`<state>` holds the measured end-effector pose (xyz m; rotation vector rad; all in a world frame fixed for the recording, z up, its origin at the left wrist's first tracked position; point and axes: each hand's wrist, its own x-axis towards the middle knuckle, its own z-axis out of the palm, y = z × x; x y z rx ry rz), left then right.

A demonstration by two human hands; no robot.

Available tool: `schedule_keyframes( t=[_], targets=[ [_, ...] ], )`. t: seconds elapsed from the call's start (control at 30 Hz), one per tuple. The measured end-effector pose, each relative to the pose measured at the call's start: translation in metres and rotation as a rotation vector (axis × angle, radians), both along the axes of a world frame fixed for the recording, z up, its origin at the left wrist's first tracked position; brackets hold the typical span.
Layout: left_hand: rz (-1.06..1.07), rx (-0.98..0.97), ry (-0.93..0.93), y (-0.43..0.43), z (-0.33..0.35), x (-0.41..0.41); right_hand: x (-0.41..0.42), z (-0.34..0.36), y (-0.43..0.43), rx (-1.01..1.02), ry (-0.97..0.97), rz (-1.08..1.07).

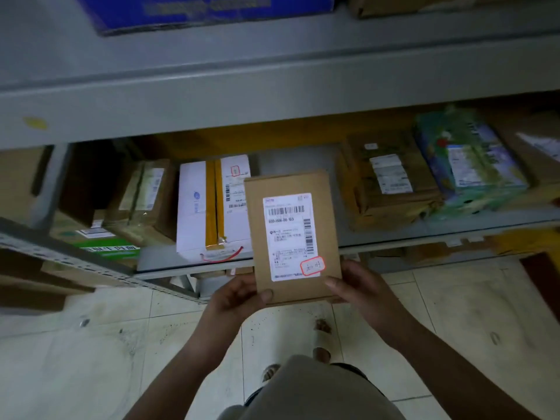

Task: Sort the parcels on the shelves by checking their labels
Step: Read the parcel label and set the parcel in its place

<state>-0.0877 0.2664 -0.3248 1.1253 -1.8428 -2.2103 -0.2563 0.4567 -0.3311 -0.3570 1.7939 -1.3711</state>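
A person stands at a grey metal shelf (454, 228) and holds one brown cardboard parcel (328, 207) upright in two hands, its front turned to the camera. The left hand (239, 295) grips the lower left corner and the right hand (360, 286) the lower right corner. Each thumb is pressed on the front, while the other fingers curl behind the parcel, out of sight. One white label (288, 231) covers most of the front, with one long barcode across its top and one red-ringed handwritten mark (312, 266) at its lower right. The parcel is held just in front of the shelf's edge and overlaps one white box (194, 207) bound with two yellow tape strips. Left of that box stand one brown box (148, 195) and one green-printed box (103, 244). To the right lie one taped brown box (388, 183) and one green-and-blue packet (466, 165). On the shelf above sit one blue box (206, 10) and one more brown carton (424, 4). Two sandalled feet (321, 338) stand on the pale tiled floor (91, 359)
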Motion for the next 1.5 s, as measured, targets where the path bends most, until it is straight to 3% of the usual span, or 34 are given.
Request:
schedule_keyframes(
  t=[0.17, 0.33, 0.9, 1.2, 1.5],
  targets=[
    [0.03, -0.052, 0.164, -0.01, 0.036, 0.062, 0.075, 0.039, -0.005, -0.145, 0.18, -0.016],
    [-0.007, -0.081, 0.221, -0.003, 0.052, 0.102, 0.125, 0.039, 0.004, -0.21, 0.14, -0.051],
    [-0.107, -0.057, 0.22, 0.021, 0.046, 0.099, 0.129, 0.044, 0.039, -0.148, 0.198, -0.052],
    [-0.196, -0.091, 0.038, 0.083, 0.029, 0.043, 0.114, -0.001, 0.107, -0.023, 0.142, -0.249],
    [-0.532, -0.124, 0.056, 0.234, 0.047, -0.104, 0.066, 0.012, 0.279, -0.063, 0.196, -0.545]
  ],
)
